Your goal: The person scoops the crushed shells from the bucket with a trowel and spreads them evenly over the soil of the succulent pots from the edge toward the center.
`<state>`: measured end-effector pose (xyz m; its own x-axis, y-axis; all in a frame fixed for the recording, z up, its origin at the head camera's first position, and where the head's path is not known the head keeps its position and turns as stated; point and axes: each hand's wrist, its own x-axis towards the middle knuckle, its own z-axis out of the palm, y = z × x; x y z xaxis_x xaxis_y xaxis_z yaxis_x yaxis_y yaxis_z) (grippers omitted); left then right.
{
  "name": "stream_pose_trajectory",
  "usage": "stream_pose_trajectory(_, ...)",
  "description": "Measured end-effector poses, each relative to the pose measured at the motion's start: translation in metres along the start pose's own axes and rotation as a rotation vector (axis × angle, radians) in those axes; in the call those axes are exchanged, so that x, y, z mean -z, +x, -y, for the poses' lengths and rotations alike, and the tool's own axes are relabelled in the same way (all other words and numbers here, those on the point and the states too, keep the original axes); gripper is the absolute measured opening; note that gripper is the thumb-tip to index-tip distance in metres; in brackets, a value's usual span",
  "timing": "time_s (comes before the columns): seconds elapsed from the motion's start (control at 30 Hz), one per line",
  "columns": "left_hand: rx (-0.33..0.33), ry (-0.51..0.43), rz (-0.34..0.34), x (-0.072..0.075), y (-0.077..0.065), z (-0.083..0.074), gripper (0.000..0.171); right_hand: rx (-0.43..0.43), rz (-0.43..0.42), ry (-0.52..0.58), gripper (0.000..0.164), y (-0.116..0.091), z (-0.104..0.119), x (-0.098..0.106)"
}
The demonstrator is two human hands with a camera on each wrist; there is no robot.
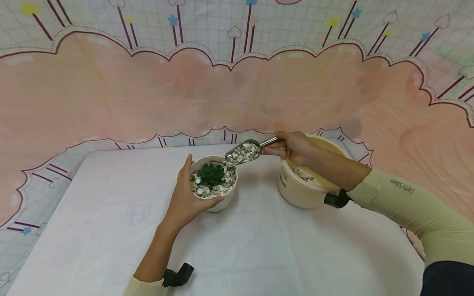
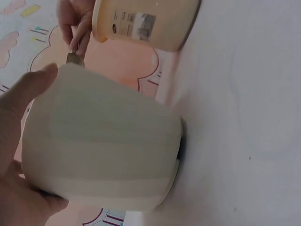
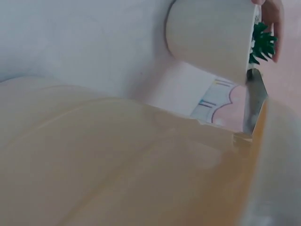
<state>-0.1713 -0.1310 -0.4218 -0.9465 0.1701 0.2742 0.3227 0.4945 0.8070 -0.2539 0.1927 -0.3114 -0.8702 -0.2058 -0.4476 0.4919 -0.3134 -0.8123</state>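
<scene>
A white flower pot (image 1: 224, 201) stands on the table, holding a dark green succulent (image 1: 211, 175) ringed by pale pebbles (image 1: 203, 190). My left hand (image 1: 189, 203) grips the pot by its side near the rim, thumb at the front and fingers at the far left. With my right hand (image 1: 294, 149) I hold a metal scoop (image 1: 242, 153) by its handle. Pebbles heap in the scoop, and its tip overlaps the pot's right rim. In the right wrist view the scoop (image 3: 255, 101) reaches toward the succulent (image 3: 263, 44); the cream bucket hides my right hand there.
A cream bucket (image 1: 294, 193) with some pebbles (image 1: 303, 174) at its bottom stands right of the pot, beneath my right forearm. White cloth (image 1: 240, 255) covers the table. Behind it hangs a patterned pink curtain (image 1: 229, 98). Dark wrist mounts (image 1: 179, 274) sit on both wrists.
</scene>
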Motion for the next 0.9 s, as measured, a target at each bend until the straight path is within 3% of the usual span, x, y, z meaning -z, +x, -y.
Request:
stream_pose_trajectory(0.17,0.009,-0.025,0.043,0.003,0.0,-0.003,0.138,0.01,0.011,-0.003,0.04,-0.003,0.001,-0.001)
stream_pose_trajectory(0.4,0.064,0.072,-0.057,-0.011,-0.008,-0.017,0.141,0.02,0.022,-0.01,0.042,-0.004,0.001,-0.001)
stream_pose_trajectory(0.53,0.074,0.094,-0.067,-0.013,-0.008,-0.016,0.141,0.024,0.018,-0.017,0.041,-0.005,0.001,-0.001)
stream_pose_trajectory(0.67,0.065,0.069,-0.026,-0.006,-0.004,-0.009,0.142,0.026,0.016,-0.019,0.041,-0.005,0.0,0.0)
stream_pose_trajectory(0.9,0.036,0.005,0.104,0.008,0.003,-0.002,0.142,0.025,0.01,-0.01,0.04,-0.006,0.001,0.001)
